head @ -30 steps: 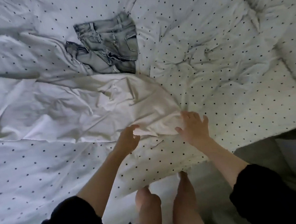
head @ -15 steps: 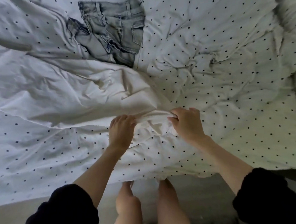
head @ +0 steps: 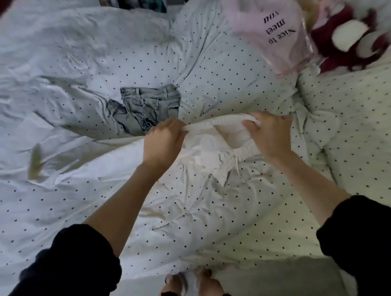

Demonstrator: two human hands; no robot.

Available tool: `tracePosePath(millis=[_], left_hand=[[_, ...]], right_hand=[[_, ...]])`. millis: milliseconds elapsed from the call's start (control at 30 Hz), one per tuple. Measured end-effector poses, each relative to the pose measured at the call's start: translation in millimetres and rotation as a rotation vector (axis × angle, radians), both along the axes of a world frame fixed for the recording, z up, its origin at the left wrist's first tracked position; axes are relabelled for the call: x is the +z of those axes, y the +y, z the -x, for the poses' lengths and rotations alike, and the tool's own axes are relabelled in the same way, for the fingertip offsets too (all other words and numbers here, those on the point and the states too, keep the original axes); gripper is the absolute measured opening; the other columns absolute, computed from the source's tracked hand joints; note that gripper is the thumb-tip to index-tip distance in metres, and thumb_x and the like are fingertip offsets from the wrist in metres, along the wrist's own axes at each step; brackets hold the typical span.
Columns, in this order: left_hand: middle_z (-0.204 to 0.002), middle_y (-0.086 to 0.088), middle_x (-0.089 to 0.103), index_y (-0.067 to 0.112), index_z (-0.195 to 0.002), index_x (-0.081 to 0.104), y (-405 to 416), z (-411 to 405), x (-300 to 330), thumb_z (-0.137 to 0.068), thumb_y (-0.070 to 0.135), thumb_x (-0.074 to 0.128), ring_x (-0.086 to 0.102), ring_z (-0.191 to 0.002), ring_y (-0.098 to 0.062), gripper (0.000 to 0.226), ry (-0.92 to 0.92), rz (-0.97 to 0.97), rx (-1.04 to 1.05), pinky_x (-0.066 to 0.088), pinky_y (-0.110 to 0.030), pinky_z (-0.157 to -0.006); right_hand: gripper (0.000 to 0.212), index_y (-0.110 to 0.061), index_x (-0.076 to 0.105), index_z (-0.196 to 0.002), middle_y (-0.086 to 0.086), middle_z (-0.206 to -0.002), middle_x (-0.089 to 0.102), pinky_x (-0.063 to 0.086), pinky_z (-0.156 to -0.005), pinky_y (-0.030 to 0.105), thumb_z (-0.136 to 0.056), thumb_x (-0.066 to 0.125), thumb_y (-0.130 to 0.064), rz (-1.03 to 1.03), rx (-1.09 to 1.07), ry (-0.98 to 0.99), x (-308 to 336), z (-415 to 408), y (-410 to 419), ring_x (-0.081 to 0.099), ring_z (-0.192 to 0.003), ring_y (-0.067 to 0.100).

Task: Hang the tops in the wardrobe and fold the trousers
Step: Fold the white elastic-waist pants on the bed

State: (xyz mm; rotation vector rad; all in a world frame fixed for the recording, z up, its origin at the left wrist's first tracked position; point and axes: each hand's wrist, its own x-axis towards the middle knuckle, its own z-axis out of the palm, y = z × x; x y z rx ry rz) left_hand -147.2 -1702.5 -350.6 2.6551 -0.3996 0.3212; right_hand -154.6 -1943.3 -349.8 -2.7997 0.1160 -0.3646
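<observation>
Lifted now, white trousers' waistband (head: pixel 220 121) stretches between both gripping hands (head: pixel 214 137).

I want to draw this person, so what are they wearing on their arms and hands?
Both arms have black sleeves, soft and bunchy, pushed up near the elbows, so the forearms are bare. The left hand and the right hand are bare too: no gloves, and no rings, watch or bracelets that I can see.

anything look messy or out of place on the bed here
Yes. The grey jeans lie crumpled, not folded, on the dotted duvet beyond the left hand. Both hands, left and right hand, grip the white trousers by the waistband, still unfolded.
</observation>
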Motion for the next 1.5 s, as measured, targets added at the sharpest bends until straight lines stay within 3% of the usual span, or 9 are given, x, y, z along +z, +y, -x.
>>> tracePosePath(millis=[133,267,367,667,800,933,1233,1367,1500], left_hand=[[-0.101,-0.009,0.066,0.010,-0.105,0.063,-1.5,30.7,-29.6,-0.092,0.020,0.054,0.061,-0.093,-0.032,0.019,0.161,-0.044,0.005,0.045,-0.036,-0.073],[-0.119,-0.003,0.060,0.026,-0.111,0.061,17.7,77.5,-84.2,-0.096,0.026,0.043,0.058,-0.107,-0.025,0.023,0.867,-0.440,-0.080,0.042,-0.032,-0.086],[-0.121,-0.005,0.059,0.026,-0.112,0.061,32.0,95.7,-110.8,-0.096,0.025,0.044,0.057,-0.107,-0.024,0.024,1.077,-0.485,-0.150,0.044,-0.032,-0.088],[-0.153,-0.001,0.025,0.021,-0.144,0.029,-12.0,67.8,-163.9,-0.099,0.027,0.041,0.024,-0.139,-0.020,0.047,0.622,-0.339,-0.322,0.029,-0.034,-0.107],[-0.158,0.000,-0.010,0.026,-0.150,0.006,-54.5,51.4,-195.7,-0.101,0.037,0.029,-0.013,-0.144,-0.021,0.056,0.569,-0.467,-0.544,-0.002,-0.042,-0.117],[-0.155,-0.005,-0.021,0.029,-0.149,-0.007,-86.0,49.0,-226.9,-0.096,0.055,0.024,-0.021,-0.142,-0.029,0.066,0.577,-0.647,-0.712,-0.011,-0.052,-0.113],[-0.158,-0.007,-0.010,0.032,-0.148,-0.009,-65.5,71.7,-247.7,-0.097,0.053,0.026,-0.001,-0.145,-0.030,0.066,0.845,-0.885,-0.778,0.006,-0.053,-0.115],[-0.145,-0.007,0.040,0.024,-0.143,0.029,-96.6,37.9,-219.1,-0.095,0.011,0.040,0.044,-0.127,-0.028,0.051,0.516,-0.617,-0.697,0.037,-0.043,-0.103],[-0.157,0.005,-0.012,0.035,-0.147,-0.006,-138.5,5.9,-199.6,-0.082,0.001,0.052,-0.018,-0.142,-0.020,0.093,0.280,-0.661,-1.066,-0.004,-0.041,-0.115]], right_hand=[[0.020,-0.014,0.071,-0.100,0.006,-0.084,0.070,0.029,-0.083,0.038,-0.088,0.062,-0.027,0.083,0.100,0.001,-14.0,31.4,-0.2,0.063,-0.078,0.026],[0.031,-0.023,0.063,-0.116,0.002,-0.112,0.067,0.039,-0.099,0.038,-0.093,0.050,-0.038,-0.033,0.275,0.930,-58.3,72.0,3.2,0.060,-0.103,0.022],[0.037,-0.018,0.058,-0.126,0.002,-0.130,0.058,0.039,-0.102,0.042,-0.095,0.048,-0.034,-0.134,0.193,1.115,-88.0,94.5,4.5,0.053,-0.116,0.024],[0.041,-0.012,0.046,-0.126,0.010,-0.121,0.053,0.043,-0.095,0.041,-0.098,0.033,-0.039,-0.407,-0.349,0.970,-178.9,111.1,-5.1,0.052,-0.109,0.026],[0.043,-0.009,0.057,-0.102,0.003,-0.088,0.059,0.040,-0.052,0.022,-0.095,0.039,-0.048,-0.541,-0.470,1.044,-219.9,133.6,0.4,0.054,-0.065,0.013],[0.055,-0.008,0.042,-0.128,0.009,-0.117,0.054,0.043,-0.070,0.030,-0.087,0.058,-0.042,-0.884,-0.800,0.940,-237.1,156.2,-1.3,0.057,-0.095,0.024],[0.015,-0.008,0.064,-0.095,0.003,-0.078,0.067,0.038,-0.075,0.032,-0.083,0.068,-0.016,-1.506,-1.064,0.846,-222.0,171.3,6.0,0.061,-0.068,0.015],[0.010,-0.009,0.064,-0.092,0.004,-0.079,0.065,0.043,-0.054,0.019,-0.082,0.066,-0.009,-1.447,-0.954,0.696,-200.9,171.1,-1.4,0.057,-0.062,0.013],[0.010,-0.011,0.058,-0.086,0.006,-0.086,0.061,0.048,-0.073,0.037,-0.081,0.068,-0.010,-1.110,-0.760,0.581,-180.4,178.6,-7.7,0.058,-0.079,0.024]])
